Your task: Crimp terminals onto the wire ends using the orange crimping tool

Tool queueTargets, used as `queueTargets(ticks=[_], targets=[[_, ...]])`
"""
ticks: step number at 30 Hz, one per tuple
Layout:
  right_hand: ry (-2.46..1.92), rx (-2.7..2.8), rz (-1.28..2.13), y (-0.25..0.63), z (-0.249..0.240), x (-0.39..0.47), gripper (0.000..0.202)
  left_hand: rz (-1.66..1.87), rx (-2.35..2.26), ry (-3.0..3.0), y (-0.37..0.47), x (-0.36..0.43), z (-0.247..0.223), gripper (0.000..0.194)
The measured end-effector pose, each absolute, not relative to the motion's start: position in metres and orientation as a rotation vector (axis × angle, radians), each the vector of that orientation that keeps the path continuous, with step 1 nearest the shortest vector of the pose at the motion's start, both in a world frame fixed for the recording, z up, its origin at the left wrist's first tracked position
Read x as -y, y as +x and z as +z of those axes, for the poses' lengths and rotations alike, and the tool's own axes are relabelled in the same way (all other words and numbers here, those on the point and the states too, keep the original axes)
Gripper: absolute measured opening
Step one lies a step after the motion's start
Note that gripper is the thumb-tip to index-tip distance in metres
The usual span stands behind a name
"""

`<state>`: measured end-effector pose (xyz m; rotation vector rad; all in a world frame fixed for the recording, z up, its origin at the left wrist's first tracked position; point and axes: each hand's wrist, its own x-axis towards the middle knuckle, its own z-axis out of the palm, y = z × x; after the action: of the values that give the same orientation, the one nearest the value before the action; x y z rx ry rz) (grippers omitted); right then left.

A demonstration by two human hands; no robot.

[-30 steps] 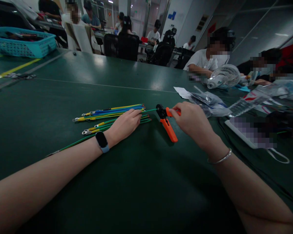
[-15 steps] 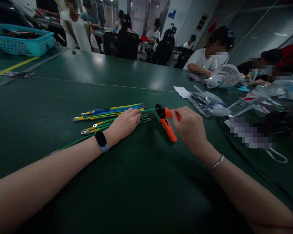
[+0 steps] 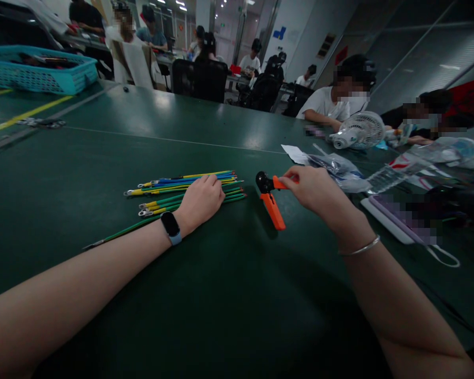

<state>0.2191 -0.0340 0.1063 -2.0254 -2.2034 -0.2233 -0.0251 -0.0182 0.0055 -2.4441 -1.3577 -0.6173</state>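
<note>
My left hand (image 3: 203, 202) is closed round a green wire (image 3: 233, 182), whose tip sticks out to the right, short of the pliers. That wire seems to run back under my left forearm, its far end lying at lower left. Beside and under the hand lie several green, blue and yellow wires (image 3: 166, 201) with metal ring lugs on their left ends. My right hand (image 3: 314, 192) pinches the upper orange handle of the crimping pliers (image 3: 274, 211). The pliers' handles are spread apart, and their round black head (image 3: 264, 182) points left, with nothing visible in it.
A turquoise basket (image 3: 73, 79) stands at the far left of the green table (image 3: 237, 295). On the right are a plastic bag (image 3: 342, 171), a plastic bottle (image 3: 398, 168), a white fan (image 3: 359, 130) and a purple phone-like object (image 3: 395, 213). Other people sit beyond.
The green wire has come out of the pliers' head, leaving a gap. My left hand has drawn slightly left, while my right hand has shifted right along the handle.
</note>
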Motion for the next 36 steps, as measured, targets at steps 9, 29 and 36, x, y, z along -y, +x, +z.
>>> queueTargets(ticks=[9,29,36], targets=[[-1.929,2.208,-0.25,0.2193,0.1005,0.0386,0.027,-0.577,1.503,-2.395,-0.0237,0.0221,0.0116,0.03],[-1.853,2.24,-0.27,0.218,0.0978,0.0417,0.027,-0.518,1.46,-2.363,-0.0234,0.0173,0.0047,0.037],[-1.863,2.238,-0.277,0.2159,0.0992,0.0423,0.025,-0.557,1.386,-2.361,-0.0244,0.017,0.0052,0.038]])
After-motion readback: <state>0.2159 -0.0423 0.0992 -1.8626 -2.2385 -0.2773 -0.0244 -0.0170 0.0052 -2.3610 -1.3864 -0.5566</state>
